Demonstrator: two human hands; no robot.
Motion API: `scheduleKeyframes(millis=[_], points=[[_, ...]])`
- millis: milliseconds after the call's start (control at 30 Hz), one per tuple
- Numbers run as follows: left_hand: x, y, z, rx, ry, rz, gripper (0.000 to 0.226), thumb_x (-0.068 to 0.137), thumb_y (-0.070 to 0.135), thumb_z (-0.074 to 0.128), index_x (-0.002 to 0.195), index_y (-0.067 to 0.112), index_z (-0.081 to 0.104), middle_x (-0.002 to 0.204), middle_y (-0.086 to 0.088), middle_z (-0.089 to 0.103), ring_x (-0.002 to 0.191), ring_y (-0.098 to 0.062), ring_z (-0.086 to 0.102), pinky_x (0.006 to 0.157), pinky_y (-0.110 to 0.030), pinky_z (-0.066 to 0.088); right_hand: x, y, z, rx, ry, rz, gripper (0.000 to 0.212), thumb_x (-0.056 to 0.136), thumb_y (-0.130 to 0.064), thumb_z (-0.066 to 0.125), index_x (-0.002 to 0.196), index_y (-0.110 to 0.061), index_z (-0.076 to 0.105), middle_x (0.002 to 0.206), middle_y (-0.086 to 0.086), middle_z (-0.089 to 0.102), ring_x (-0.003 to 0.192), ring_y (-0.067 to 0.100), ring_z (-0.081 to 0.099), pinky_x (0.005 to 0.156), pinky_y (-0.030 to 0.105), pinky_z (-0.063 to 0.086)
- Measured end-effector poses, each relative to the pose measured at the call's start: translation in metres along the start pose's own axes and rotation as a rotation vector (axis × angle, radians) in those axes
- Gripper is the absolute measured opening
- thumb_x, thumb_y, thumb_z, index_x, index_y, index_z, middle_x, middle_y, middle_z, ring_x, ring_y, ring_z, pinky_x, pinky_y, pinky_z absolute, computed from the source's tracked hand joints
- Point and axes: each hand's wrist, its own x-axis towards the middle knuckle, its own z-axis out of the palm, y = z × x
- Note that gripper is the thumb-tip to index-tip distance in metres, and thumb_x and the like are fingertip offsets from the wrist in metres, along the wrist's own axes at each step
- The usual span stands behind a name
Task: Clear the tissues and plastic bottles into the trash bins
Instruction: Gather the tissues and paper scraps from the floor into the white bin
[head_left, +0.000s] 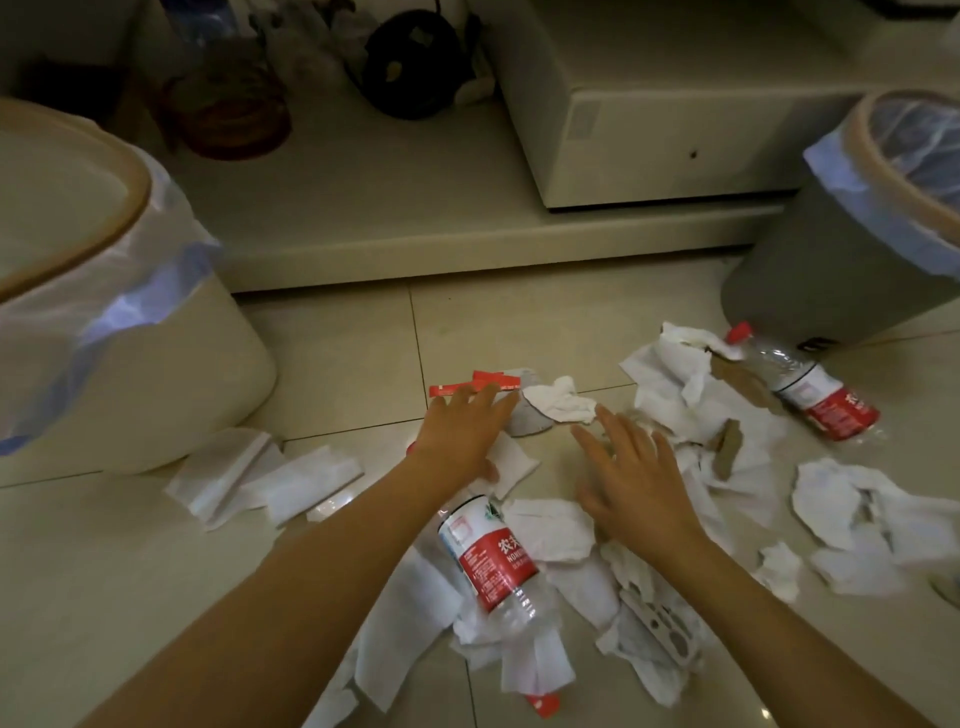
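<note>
White tissues lie scattered over the tiled floor, with a crumpled one (563, 402) just beyond my fingertips and flat ones (260, 475) at the left. A plastic bottle with a red label (491, 561) lies between my forearms. A second bottle (802, 387) lies by the grey bin (810, 270) at the right. A cream bin (130, 332) with a clear liner stands at the left. My left hand (462, 434) hovers flat and open over a tissue and red wrappers (475, 387). My right hand (631, 480) is open above the tissue pile, holding nothing.
A raised white platform (441, 244) runs across behind the litter, bearing a white cabinet (649, 114), a dark round object (410, 62) and a brown basket (234, 114). Brown paper scraps (727, 449) lie among the tissues at the right.
</note>
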Motion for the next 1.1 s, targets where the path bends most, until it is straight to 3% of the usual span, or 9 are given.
scheduleKeyframes(millis=[200,333,400,500,667,833,1100], points=[[0.034,-0.003,0.011,0.067,-0.074,-0.003,0.128,0.057,0.047,0.086,0.15,0.028,0.0,0.158,-0.008,0.001,0.144,-0.035,0.006,0.107,-0.06,0.028,0.032,0.003,0.017,0.033,-0.069,-0.02,0.085,0.055,-0.038,0.083,0.131,-0.014,0.054,0.141,0.021,0.046,0.124,0.042,0.049,0.09,0.065,0.042],[0.054,-0.004,0.019,0.062,-0.124,-0.015,0.13,0.055,0.051,0.085,0.15,0.032,-0.002,0.158,-0.008,0.001,0.143,-0.035,0.01,0.107,-0.059,0.028,0.048,0.003,0.025,0.06,-0.121,-0.024,0.089,0.081,-0.056,0.058,0.151,-0.028,0.012,0.16,0.008,-0.003,0.146,0.03,0.005,0.112,0.06,0.014],[0.062,-0.004,0.019,0.039,-0.113,-0.009,0.122,0.057,0.052,0.084,0.149,0.034,0.007,0.153,-0.007,0.014,0.136,-0.034,0.023,0.104,-0.055,0.033,0.054,0.002,0.027,0.087,-0.13,-0.012,0.09,0.082,-0.062,0.05,0.151,-0.032,0.001,0.16,0.004,-0.012,0.146,0.027,-0.003,0.113,0.059,0.009],[0.067,-0.006,0.018,-0.007,-0.067,0.011,0.1,0.065,0.049,0.08,0.145,0.031,0.024,0.141,-0.005,0.03,0.122,-0.031,0.036,0.095,-0.045,0.041,0.058,0.003,0.031,0.147,-0.119,0.015,0.092,0.08,-0.066,0.05,0.151,-0.032,0.003,0.16,0.003,-0.01,0.146,0.028,0.001,0.113,0.06,0.01],[0.07,-0.004,0.016,0.09,-0.002,0.117,0.071,0.078,0.047,0.07,0.137,0.027,0.038,0.136,-0.006,0.038,0.111,-0.028,0.047,0.076,-0.035,0.043,0.058,0.007,0.036,0.148,-0.124,0.037,0.094,0.076,-0.069,0.05,0.15,-0.034,0.004,0.16,0.003,-0.008,0.145,0.028,0.006,0.112,0.059,0.016],[0.075,-0.008,0.015,0.024,-0.043,0.088,0.086,0.072,0.051,0.074,0.143,0.032,0.029,0.146,-0.005,0.028,0.125,-0.027,0.037,0.091,-0.039,0.042,0.056,0.008,0.034,0.147,-0.135,0.043,0.076,0.084,-0.063,0.047,0.148,-0.033,0.02,0.16,0.008,0.001,0.141,0.03,0.021,0.109,0.053,0.027],[0.063,-0.008,0.02,-0.145,0.033,0.048,0.112,0.062,0.053,0.081,0.148,0.027,0.014,0.149,-0.003,0.022,0.123,-0.025,0.042,0.092,-0.04,0.043,0.06,0.007,0.031,0.317,-0.046,0.125,0.052,0.089,-0.048,0.053,0.137,-0.029,0.046,0.156,0.01,0.023,0.128,0.032,0.042,0.097,0.047,0.042]])
